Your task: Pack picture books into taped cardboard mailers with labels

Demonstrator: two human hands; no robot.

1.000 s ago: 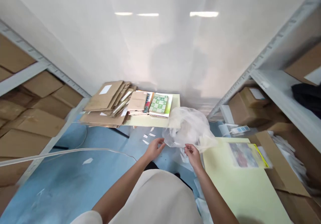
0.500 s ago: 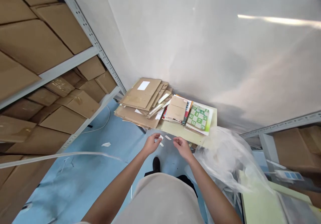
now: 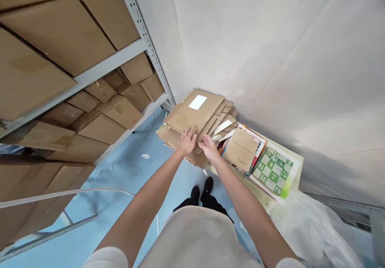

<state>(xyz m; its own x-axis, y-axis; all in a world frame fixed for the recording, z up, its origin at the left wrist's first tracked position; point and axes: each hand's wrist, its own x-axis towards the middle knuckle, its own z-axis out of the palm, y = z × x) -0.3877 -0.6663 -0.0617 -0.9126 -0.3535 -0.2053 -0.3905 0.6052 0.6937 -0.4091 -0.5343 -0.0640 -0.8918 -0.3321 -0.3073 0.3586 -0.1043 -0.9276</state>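
A stack of flattened cardboard (image 3: 183,117) lies on the pale table (image 3: 296,148), its top sheet bearing a white label (image 3: 197,102). My left hand (image 3: 188,141) is over the near edge of this stack, fingers spread, holding nothing. Beside it, my right hand (image 3: 209,147) is at the stack's near right edge with its fingers stretched out and thumb apart. Whether its fingertips touch the cardboard I cannot tell. Just right of that hand is a pile of booklets topped by a brown cardboard sheet (image 3: 240,148).
Green-and-white booklets (image 3: 275,170) lie farther right on the table. Clear plastic wrap (image 3: 309,224) bunches at the lower right. Shelving with cardboard boxes (image 3: 114,111) rises on the left. A white cable (image 3: 99,190) crosses there, and paper scraps (image 3: 145,156) lie on the blue floor.
The view has turned left and come closer to the table. Both hands have moved from in front of the table to the near edge of the cardboard stack.
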